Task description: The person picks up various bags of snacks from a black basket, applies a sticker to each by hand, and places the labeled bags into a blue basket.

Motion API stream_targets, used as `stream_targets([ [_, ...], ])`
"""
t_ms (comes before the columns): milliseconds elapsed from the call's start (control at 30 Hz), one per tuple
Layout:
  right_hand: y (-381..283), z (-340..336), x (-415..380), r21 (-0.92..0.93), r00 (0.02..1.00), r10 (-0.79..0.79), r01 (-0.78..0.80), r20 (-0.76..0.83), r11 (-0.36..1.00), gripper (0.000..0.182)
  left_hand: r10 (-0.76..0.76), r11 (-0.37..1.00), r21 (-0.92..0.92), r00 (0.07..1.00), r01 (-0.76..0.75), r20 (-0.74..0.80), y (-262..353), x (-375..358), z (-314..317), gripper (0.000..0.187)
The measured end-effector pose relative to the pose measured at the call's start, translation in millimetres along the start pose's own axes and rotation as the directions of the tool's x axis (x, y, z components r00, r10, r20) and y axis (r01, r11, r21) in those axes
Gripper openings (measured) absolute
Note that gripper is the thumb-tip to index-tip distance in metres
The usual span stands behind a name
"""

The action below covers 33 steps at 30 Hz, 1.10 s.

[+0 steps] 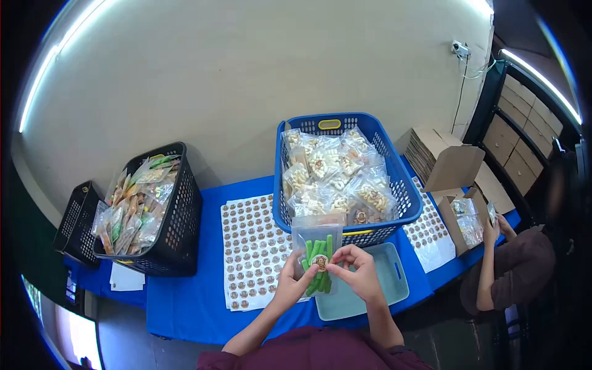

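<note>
In the head view, a clear plastic pouch with green stick-shaped pieces stands upright in front of me. My left hand grips its left side, thumb reaching across the front. A round brown-and-white sticker lies on the middle of the pouch. At the sticker's right edge are the pinched thumb and forefinger of my right hand, its other fingers curled. Behind the pouch lies a sheet of round stickers. A pale teal tray sits below my right hand, partly hidden by it.
A blue basket full of pouches with pale pieces stands behind my hands. To the left, a black basket holds mixed pouches. Another sticker sheet lies at right, near an open carton where another person handles a packet.
</note>
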State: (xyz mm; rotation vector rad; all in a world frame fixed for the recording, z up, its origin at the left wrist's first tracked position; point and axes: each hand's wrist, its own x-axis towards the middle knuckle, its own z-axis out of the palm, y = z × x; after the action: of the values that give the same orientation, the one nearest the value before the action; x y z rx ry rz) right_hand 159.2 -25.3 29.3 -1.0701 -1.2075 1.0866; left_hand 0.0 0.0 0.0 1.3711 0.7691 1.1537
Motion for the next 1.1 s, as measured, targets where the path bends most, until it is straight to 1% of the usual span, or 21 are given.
stream_targets([
  [67,0,1,-5,0.063,1.0,0.014,-0.014,0.003,0.998,0.019,-0.011,1.0,-0.015,1.0,0.011,0.009,2,-5,0,0.039],
  [100,1,-7,5,0.027,1.0,-0.003,0.003,0.0,1.0,0.018,-0.021,1.0,-0.011,1.0,0.021,0.003,-8,7,2,0.038],
  [167,5,-4,-2,0.022,1.0,-0.004,0.004,-0.018,1.0,0.018,-0.093,0.994,0.05,0.996,0.093,-0.006,-22,2,-8,0.037],
  [200,5,-1,-2,0.02,1.0,-0.007,0.007,-0.023,1.0,0.017,-0.064,0.998,-0.026,0.998,0.065,0.01,-13,2,-7,0.037],
  [233,3,-1,-3,0.006,1.0,-0.009,0.009,-0.03,1.0,0.017,-0.074,0.996,-0.056,0.997,0.074,0.01,-12,3,-7,0.036],
  [300,2,0,-7,-0.003,0.999,-0.002,0.002,-0.044,1.0,0.017,-0.097,0.988,-0.115,0.995,0.099,0.021,-10,3,-5,0.035],
  [333,2,1,-8,0.001,0.999,0.001,-0.001,-0.051,1.0,0.017,-0.143,0.983,-0.109,0.988,0.147,0.051,-11,2,-7,0.034],
  [433,2,0,-11,-0.036,0.998,0.008,-0.011,-0.069,0.999,0.017,-0.09,0.988,-0.113,0.99,0.102,0.106,-17,1,-5,0.033],
  [467,2,0,-13,-0.056,0.998,0.016,-0.019,-0.069,0.998,0.017,-0.105,0.984,-0.131,0.988,0.119,0.11,-17,-1,-3,0.034],
  [567,-1,-2,-18,-0.065,0.998,0.022,-0.026,-0.06,0.998,0.017,-0.126,0.986,-0.098,0.987,0.136,0.099,-17,-6,0,0.036],
  [667,0,-4,-26,-0.082,0.997,0.009,-0.014,-0.071,0.997,0.017,-0.156,0.974,-0.15,0.983,0.17,0.099,-16,-10,2,0.039],
  [767,-1,-6,-32,-0.084,0.996,0.033,-0.04,-0.078,0.996,0.018,-0.125,0.979,-0.148,0.985,0.142,0.115,-15,-15,7,0.039],
  [800,-2,-7,-35,-0.094,0.996,0.027,-0.035,-0.085,0.995,0.018,-0.133,0.979,-0.141,0.986,0.146,0.096,-20,-17,9,0.042],
  [900,-4,-10,-40,-0.114,0.995,0.012,-0.024,-0.102,0.993,0.018,-0.14,0.975,-0.152,0.981,0.16,0.132,-13,-19,17,0.043],
  [1000,-4,-15,-43,-0.114,0.993,0.011,-0.024,-0.114,0.993,0.018,-0.094,0.987,-0.116,0.987,0.109,0.126,-13,-21,24,0.043],
  [1100,-3,-18,-48,-0.134,0.99,0.002,-0.021,-0.138,0.991,0.018,-0.073,0.989,-0.118,0.99,0.088,0.123,-13,-22,29,0.041],
])
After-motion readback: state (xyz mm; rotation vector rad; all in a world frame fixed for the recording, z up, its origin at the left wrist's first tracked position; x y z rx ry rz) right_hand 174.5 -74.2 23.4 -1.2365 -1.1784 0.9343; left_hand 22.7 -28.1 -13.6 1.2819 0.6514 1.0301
